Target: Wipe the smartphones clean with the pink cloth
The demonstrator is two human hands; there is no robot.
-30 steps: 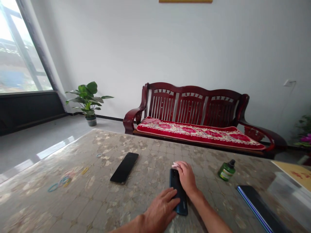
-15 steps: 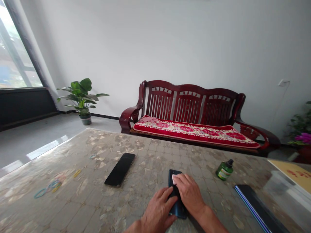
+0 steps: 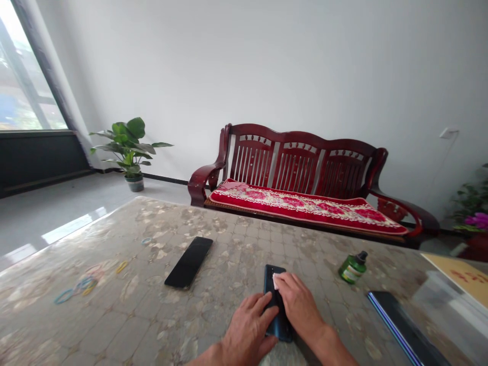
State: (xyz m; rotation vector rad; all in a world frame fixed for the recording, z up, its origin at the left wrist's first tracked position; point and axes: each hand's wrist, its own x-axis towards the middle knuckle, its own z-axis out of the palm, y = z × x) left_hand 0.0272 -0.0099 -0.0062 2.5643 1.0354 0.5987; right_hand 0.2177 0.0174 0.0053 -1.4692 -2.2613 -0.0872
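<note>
A dark blue smartphone (image 3: 282,330) lies on the table between my two hands, its camera end pointing away from me. My left hand (image 3: 247,325) holds it from the left side, fingers across its surface and the thumb near the lower end. My right hand (image 3: 299,302) pinches a small white tissue (image 3: 275,280) and presses it against the upper part of the phone. Much of the phone is covered by my hands. To the left lies a black smartphone (image 3: 189,262), apart from both hands. A green bottle with a black top (image 3: 353,267) stands right of my right hand.
Colored hair ties (image 3: 82,285) are scattered on the left of the patterned table (image 3: 125,325). Another dark phone-like stack (image 3: 404,323) lies at the right, near a clear plastic box (image 3: 438,290) and a yellow booklet (image 3: 457,274). A wooden bench (image 3: 297,162) stands beyond.
My right hand has shifted very slightly to the right with the tissue along the phone's upper part. My left hand keeps its hold; the view has moved a little.
</note>
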